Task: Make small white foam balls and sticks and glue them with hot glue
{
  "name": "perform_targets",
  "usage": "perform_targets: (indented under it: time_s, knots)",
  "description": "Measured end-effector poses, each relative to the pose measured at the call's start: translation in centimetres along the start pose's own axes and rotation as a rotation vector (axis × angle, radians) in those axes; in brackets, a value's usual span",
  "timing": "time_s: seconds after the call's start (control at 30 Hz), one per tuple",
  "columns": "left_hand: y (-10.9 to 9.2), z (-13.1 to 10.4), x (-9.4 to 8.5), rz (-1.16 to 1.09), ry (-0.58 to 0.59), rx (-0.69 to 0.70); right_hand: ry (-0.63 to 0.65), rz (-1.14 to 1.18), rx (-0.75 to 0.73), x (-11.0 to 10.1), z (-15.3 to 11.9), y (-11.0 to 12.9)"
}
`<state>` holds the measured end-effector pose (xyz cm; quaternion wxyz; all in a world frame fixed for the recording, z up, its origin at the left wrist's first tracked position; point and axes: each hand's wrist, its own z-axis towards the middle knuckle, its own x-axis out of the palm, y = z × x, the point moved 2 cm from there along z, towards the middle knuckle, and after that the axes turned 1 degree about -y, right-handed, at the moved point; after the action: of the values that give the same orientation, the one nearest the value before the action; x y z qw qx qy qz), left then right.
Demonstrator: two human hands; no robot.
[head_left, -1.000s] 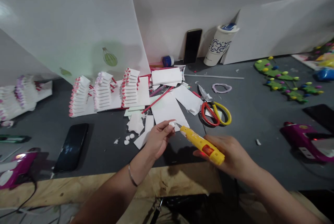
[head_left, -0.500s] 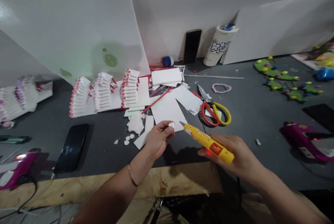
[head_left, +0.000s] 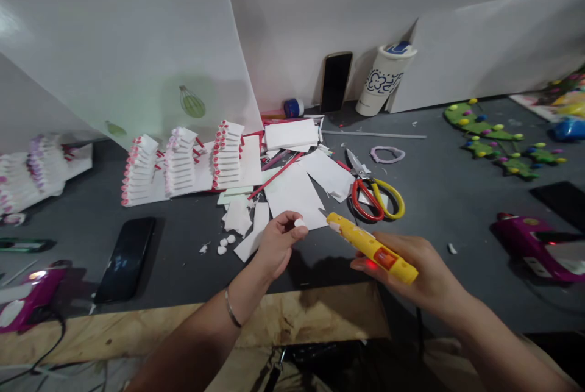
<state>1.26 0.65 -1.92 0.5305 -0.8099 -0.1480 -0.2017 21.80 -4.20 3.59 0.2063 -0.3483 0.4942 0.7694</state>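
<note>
My left hand [head_left: 280, 242] pinches a small white disc [head_left: 299, 222] between thumb and fingertips, just above the table. In my right hand [head_left: 406, 261] is a yellow hot glue gun [head_left: 365, 244], its metal nozzle pointing left toward the disc with a gap between them. Several small white discs [head_left: 222, 250] lie left of my left hand, beside torn white scraps [head_left: 237, 216]. Beyond both hands are white paper sheets [head_left: 292, 192] and scissors [head_left: 368, 209] with one red and one yellow handle.
Cards with rows of red-tipped white sticks [head_left: 228, 157] stand at the back left. A phone [head_left: 125, 259] lies left; another phone [head_left: 336, 81] leans on the wall beside a white cup [head_left: 382, 82]. Green felt pieces [head_left: 484, 124] and a magenta power strip [head_left: 525, 245] are right.
My right hand has drawn the glue gun slightly right and down, widening the gap to the disc. My left hand stays nearly in place, the disc turned a little.
</note>
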Motion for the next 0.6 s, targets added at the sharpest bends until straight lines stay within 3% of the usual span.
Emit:
perform_targets:
  time_s: [0.13, 0.6]
  knots:
    - [0.2, 0.1, -0.1, 0.031, 0.011, 0.055, -0.050, -0.020, 0.032, -0.2, -0.1, -0.4]
    - [0.3, 0.0, -0.2, 0.060, 0.106, 0.050, -0.119, -0.144, 0.104, -0.3, -0.4, -2.2]
